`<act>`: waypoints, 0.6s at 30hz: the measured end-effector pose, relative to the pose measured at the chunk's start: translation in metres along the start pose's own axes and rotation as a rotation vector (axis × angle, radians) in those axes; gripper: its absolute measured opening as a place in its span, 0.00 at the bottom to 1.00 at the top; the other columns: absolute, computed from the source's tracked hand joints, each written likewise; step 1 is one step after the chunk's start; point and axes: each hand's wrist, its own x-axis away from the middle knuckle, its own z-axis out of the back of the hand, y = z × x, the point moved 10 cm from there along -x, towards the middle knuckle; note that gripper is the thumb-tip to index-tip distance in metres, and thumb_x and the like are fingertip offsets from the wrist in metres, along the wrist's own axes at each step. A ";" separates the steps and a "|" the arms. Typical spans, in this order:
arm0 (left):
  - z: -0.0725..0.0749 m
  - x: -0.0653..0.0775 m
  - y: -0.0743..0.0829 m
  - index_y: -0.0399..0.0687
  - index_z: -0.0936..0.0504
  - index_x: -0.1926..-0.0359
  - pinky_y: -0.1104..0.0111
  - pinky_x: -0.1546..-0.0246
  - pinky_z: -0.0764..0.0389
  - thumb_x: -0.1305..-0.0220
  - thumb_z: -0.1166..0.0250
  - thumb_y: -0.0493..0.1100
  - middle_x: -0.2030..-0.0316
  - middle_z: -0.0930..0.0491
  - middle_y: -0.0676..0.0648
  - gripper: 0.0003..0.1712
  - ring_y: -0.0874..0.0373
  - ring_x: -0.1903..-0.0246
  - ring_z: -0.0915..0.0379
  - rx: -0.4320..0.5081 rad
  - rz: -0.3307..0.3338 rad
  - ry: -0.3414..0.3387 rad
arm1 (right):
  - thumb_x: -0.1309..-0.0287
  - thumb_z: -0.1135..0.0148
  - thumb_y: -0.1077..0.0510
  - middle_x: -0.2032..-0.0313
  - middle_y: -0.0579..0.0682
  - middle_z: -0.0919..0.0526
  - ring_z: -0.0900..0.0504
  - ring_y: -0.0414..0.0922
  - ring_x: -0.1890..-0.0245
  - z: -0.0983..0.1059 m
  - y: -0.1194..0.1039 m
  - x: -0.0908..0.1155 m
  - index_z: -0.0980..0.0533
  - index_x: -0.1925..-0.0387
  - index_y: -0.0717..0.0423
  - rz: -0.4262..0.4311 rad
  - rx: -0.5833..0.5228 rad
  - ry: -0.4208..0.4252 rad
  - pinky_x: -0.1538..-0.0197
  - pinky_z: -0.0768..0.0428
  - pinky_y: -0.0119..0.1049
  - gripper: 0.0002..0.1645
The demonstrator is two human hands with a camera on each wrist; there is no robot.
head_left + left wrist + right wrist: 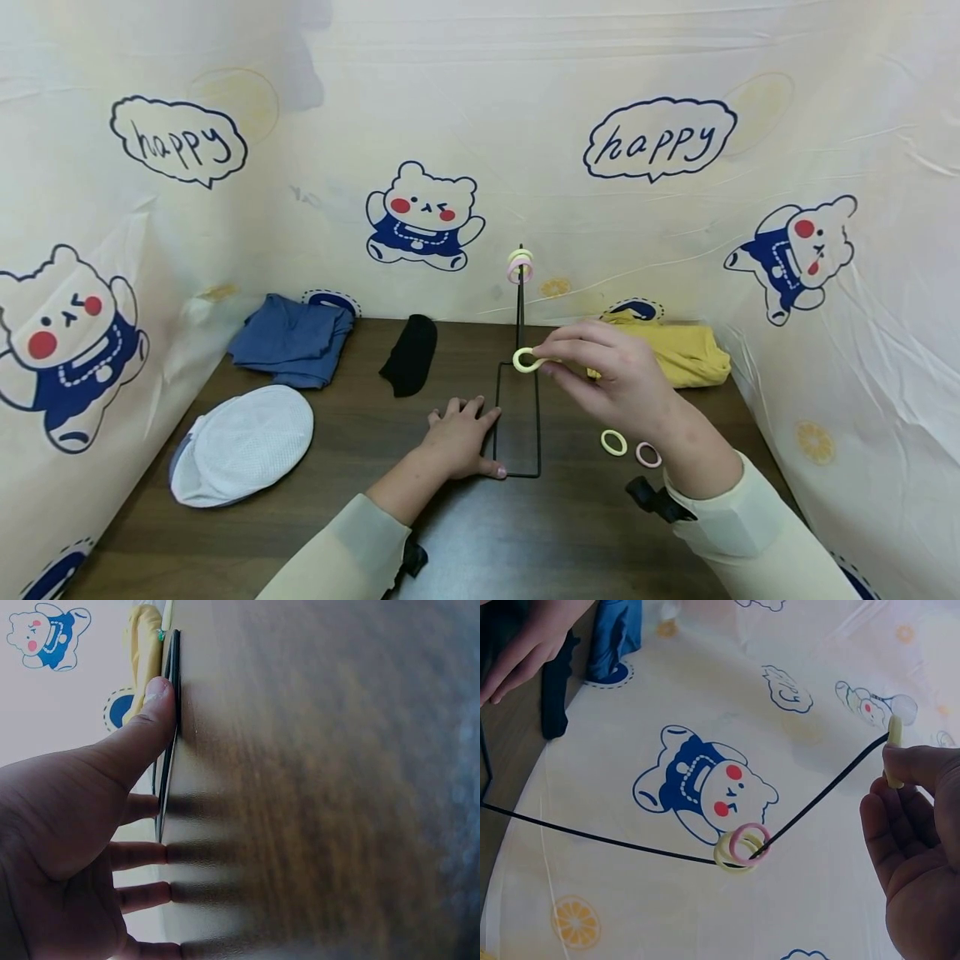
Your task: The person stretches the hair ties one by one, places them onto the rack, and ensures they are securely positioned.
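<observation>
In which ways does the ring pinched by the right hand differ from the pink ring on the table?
Colour: the held ring is pale yellow, while the other ring is pink.
Position: the held ring is raised above the table; the pink ring lies flat on it.
Contact: the right hand pinches the held ring, but nothing grips the pink ring.
Both are thin, round rings.

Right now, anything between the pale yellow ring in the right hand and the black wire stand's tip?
Nothing visible: the right hand holds the pale yellow ring at the tip of the black wire stand, contact unclear. Pink and yellow rings hang at the bend.
</observation>
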 end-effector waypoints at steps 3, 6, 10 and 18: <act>0.000 -0.001 0.000 0.63 0.37 0.20 0.29 0.37 0.39 0.52 0.31 0.81 0.21 0.42 0.43 0.62 0.36 0.28 0.44 -0.005 -0.001 0.000 | 0.46 0.25 0.69 0.56 0.45 0.12 0.14 0.43 0.55 -0.002 0.002 -0.001 0.12 0.56 0.54 -0.006 0.016 -0.004 0.57 0.20 0.31 0.15; 0.000 -0.001 0.000 0.63 0.37 0.20 0.29 0.37 0.39 0.52 0.31 0.81 0.21 0.42 0.43 0.62 0.36 0.28 0.44 -0.009 -0.002 0.001 | 0.46 0.24 0.68 0.55 0.45 0.12 0.14 0.43 0.54 -0.005 0.008 -0.001 0.12 0.56 0.55 -0.036 0.038 -0.018 0.55 0.19 0.32 0.15; 0.000 0.000 0.000 0.62 0.37 0.20 0.29 0.38 0.39 0.52 0.31 0.81 0.21 0.42 0.42 0.62 0.35 0.28 0.44 -0.007 -0.006 -0.001 | 0.47 0.22 0.67 0.54 0.46 0.12 0.14 0.44 0.52 -0.008 0.015 -0.001 0.11 0.55 0.53 -0.080 0.062 -0.035 0.52 0.18 0.34 0.17; 0.000 0.000 0.000 0.62 0.37 0.20 0.29 0.38 0.39 0.51 0.31 0.81 0.21 0.42 0.42 0.62 0.35 0.28 0.45 -0.004 -0.013 0.004 | 0.47 0.22 0.68 0.56 0.47 0.12 0.14 0.41 0.59 -0.012 0.031 -0.004 0.11 0.56 0.54 -0.114 0.051 -0.010 0.56 0.18 0.31 0.15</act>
